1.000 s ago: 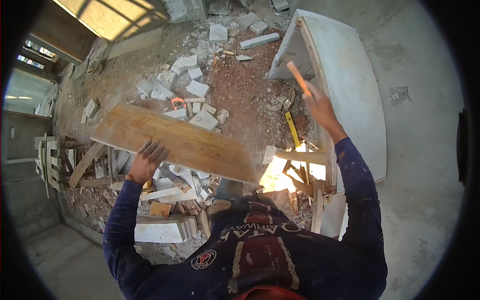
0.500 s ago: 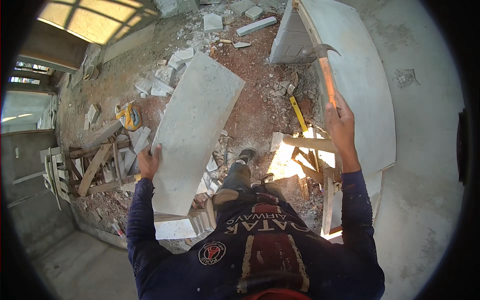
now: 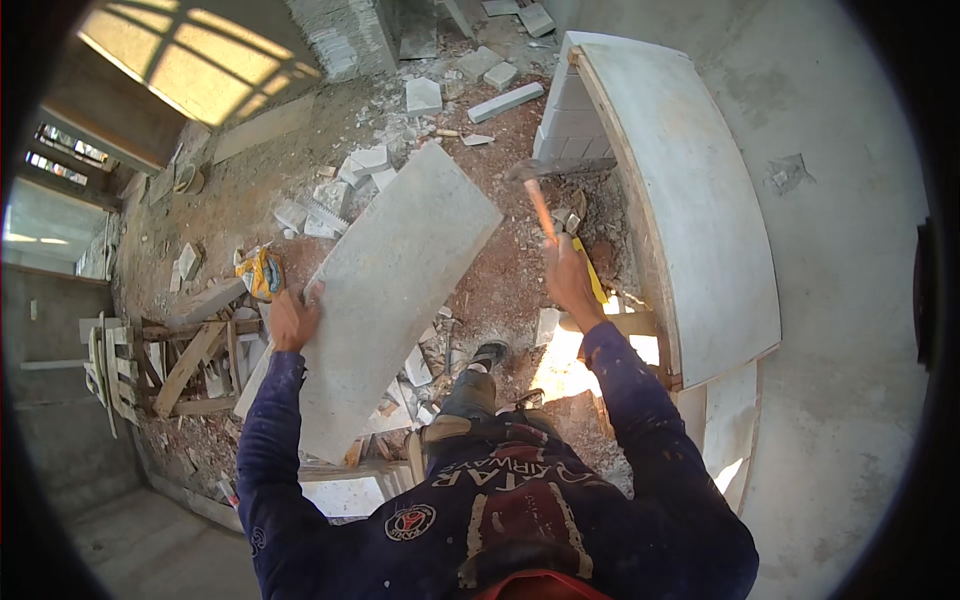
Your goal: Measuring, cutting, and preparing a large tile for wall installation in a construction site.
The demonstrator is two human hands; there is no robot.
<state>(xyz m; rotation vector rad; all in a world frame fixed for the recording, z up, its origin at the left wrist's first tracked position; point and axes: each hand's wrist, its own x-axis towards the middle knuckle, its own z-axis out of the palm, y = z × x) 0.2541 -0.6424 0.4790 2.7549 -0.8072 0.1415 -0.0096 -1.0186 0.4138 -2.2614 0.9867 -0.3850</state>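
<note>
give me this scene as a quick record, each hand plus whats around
left hand: grips the left edge of a broad grey board
right hand: holds a hammer by its orange handle
hammer position: apart from the board, head toward the picture's top
right side: white panel with a wooden edge
left side: yellow bag near the left hand
ground: reddish dirt, scattered pale blocks

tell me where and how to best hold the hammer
Grip the hammer by its orange handle, probably coming from the near end, as the right hand does. The handle is slim and straight and slants back toward the person, while the wider metal head is at the far end.
</note>
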